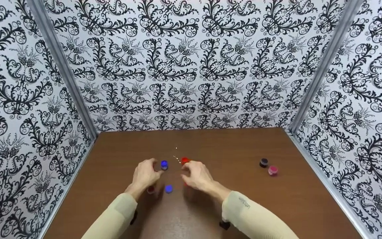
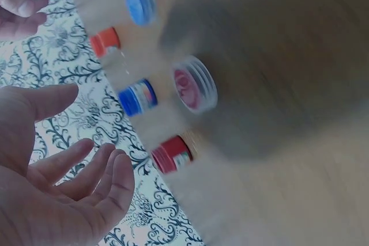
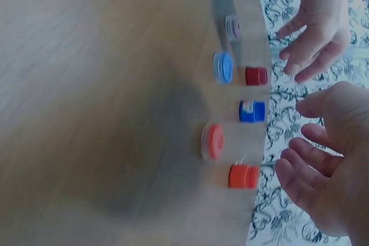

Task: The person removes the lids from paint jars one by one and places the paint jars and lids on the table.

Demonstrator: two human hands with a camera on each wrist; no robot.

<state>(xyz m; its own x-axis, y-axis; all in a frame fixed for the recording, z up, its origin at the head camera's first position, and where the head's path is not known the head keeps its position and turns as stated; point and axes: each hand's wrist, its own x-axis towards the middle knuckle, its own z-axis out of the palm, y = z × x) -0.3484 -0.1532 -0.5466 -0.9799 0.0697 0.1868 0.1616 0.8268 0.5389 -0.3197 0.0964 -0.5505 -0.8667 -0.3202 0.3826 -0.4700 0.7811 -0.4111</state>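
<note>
My left hand (image 1: 145, 173) hovers over the table with relaxed fingers, holding nothing, left of a small blue paint jar (image 1: 164, 165). A dark red jar (image 2: 173, 155), hidden behind that hand in the head view, shows in both wrist views. Below the left hand sits a clear tub (image 1: 151, 189) with dark red contents. A blue round tub (image 1: 168, 189) lies between the hands. My right hand (image 1: 197, 174), empty with fingers loosely bent, is just in front of an orange-red jar (image 1: 185, 161). An orange-red round tub (image 3: 213, 141) is mostly hidden under it in the head view.
Farther right on the brown table (image 1: 237, 146) stand a dark-topped pot (image 1: 263, 162) and a pinkish-red pot (image 1: 273, 170). Patterned walls (image 1: 184, 66) enclose the back and sides, with grey metal posts (image 1: 323, 66) at the corners. Small bright specks lie near the orange-red jar.
</note>
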